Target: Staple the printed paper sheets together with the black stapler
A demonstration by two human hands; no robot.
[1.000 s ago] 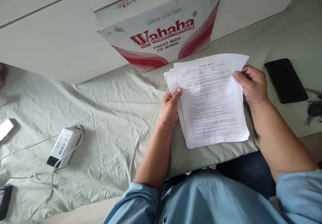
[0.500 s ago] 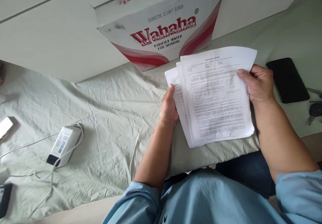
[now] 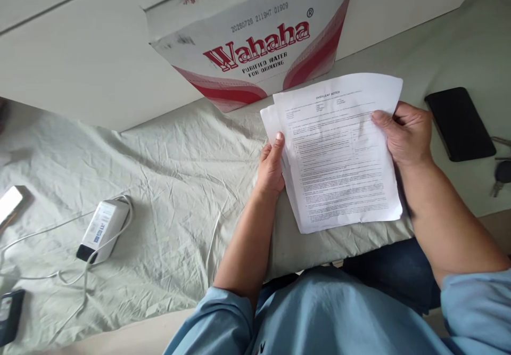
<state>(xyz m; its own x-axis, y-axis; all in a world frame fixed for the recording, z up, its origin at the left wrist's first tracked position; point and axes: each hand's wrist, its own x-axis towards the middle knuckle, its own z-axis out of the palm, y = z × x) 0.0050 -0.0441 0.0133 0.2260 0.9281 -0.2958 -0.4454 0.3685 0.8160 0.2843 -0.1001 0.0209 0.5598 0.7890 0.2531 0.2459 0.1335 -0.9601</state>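
Observation:
Several printed paper sheets (image 3: 339, 168), the top one headed "OVERLEAF NOTES", are held up over the cloth in front of me. My left hand (image 3: 272, 166) grips the left edge, its thumb on the front and its other fingers mostly behind. On the upper right edge, my right hand (image 3: 409, 131) pinches the sheets with the thumb on the printed face; its other fingers are partly hidden behind. The lower sheets stick out to the left of the top one. Slight creases run through the paper.
A Wahaha water carton (image 3: 255, 46) stands at the back against a white panel (image 3: 80, 51). Right of my right hand lie a black phone (image 3: 460, 123) and keys (image 3: 501, 176). On the wrinkled cloth (image 3: 167, 184) at left rests a white box-shaped device (image 3: 102, 230) with a cable.
The top sheet has shifted left over the sheets beneath, covering more of them. My left thumb has moved slightly right onto the paper's front. Both hands keep their hold.

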